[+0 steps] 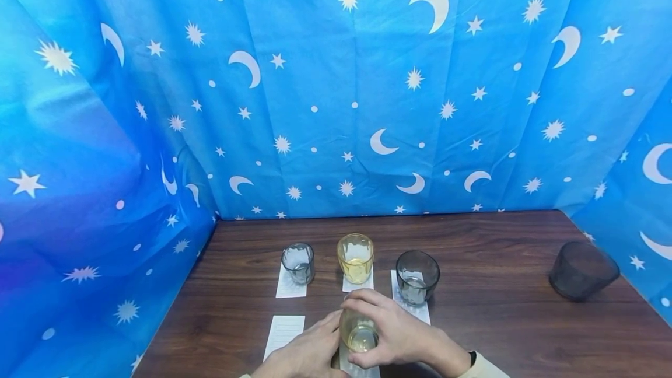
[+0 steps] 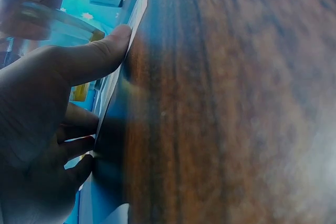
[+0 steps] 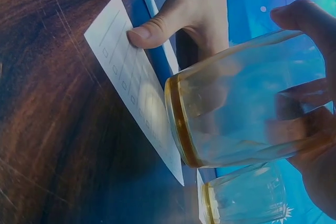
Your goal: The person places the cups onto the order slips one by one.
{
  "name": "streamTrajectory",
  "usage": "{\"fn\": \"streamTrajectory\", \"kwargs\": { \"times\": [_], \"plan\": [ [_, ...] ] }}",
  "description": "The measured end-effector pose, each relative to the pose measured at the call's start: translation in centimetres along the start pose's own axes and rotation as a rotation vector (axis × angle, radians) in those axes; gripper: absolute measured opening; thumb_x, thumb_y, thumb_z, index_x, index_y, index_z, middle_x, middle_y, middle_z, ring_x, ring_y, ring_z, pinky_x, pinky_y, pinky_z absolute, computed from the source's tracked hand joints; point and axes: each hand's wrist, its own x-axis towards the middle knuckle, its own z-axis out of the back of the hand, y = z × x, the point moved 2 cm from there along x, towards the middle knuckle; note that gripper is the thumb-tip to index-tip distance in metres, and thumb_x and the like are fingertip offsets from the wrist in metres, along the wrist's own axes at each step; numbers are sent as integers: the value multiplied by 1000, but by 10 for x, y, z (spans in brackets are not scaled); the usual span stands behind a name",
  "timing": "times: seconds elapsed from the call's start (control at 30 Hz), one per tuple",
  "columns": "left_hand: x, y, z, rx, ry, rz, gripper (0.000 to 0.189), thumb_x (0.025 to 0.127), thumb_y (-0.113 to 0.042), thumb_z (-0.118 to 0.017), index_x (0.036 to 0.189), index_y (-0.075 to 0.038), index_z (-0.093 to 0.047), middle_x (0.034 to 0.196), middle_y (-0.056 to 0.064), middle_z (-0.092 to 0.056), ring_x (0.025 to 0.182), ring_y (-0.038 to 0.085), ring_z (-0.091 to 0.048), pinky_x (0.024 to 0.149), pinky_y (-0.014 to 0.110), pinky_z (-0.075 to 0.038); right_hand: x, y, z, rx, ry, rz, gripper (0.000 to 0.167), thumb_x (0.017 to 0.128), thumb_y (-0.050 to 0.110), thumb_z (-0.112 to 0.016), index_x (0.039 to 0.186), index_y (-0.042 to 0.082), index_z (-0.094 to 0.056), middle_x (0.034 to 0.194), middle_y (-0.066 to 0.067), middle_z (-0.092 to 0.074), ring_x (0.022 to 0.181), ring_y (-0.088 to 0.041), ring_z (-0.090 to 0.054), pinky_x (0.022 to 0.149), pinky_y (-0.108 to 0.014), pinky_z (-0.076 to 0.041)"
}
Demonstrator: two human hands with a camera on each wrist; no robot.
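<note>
A pale amber glass tumbler (image 1: 362,338) is in my right hand (image 1: 399,331), thumb and fingers curled round its sides. In the right wrist view the glass (image 3: 236,108) leans slightly, its thick base close over a white paper slip (image 3: 123,66); whether they touch I cannot tell. My left hand (image 1: 310,352) lies beside the glass, its extended thumb (image 3: 142,36) touching the slip's near end. From the left wrist view, the other fingers (image 2: 79,148) reach along the slip's side. Behind the hands, a yellow glass (image 1: 355,258) stands on another slip.
A light grey glass (image 1: 298,264) and a dark grey glass (image 1: 417,279) stand on slips left and right of the yellow one. One bare paper slip (image 1: 283,331) lies front left. A larger dark glass (image 1: 584,271) stands far right. Blue curtains (image 1: 367,86) enclose the wooden table (image 1: 499,308).
</note>
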Motion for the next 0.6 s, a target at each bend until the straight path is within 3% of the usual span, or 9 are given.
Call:
{"fn": "streamTrajectory", "kwargs": {
  "times": [0.4,0.6],
  "plan": [
    [-2,-1,-1,-11,3,6,95,75,-50,-79,150,-14,-34,154,3,-35,141,23,-38,114,38,-37,-2,4,-5,28,20,-16,66,77,44,-78,132,17,-54,127,-2,-56,111,-13,-59,90,-21,-53],
    [-2,0,-1,-11,24,46,96,73,-52,-80,150,-15,-35,155,0,-34,141,22,-37,114,38,-36,-4,3,-7,7,16,-27,68,74,45,-80,131,17,-55,128,-1,-55,113,-14,-58,90,-22,-53]
  ]
}}
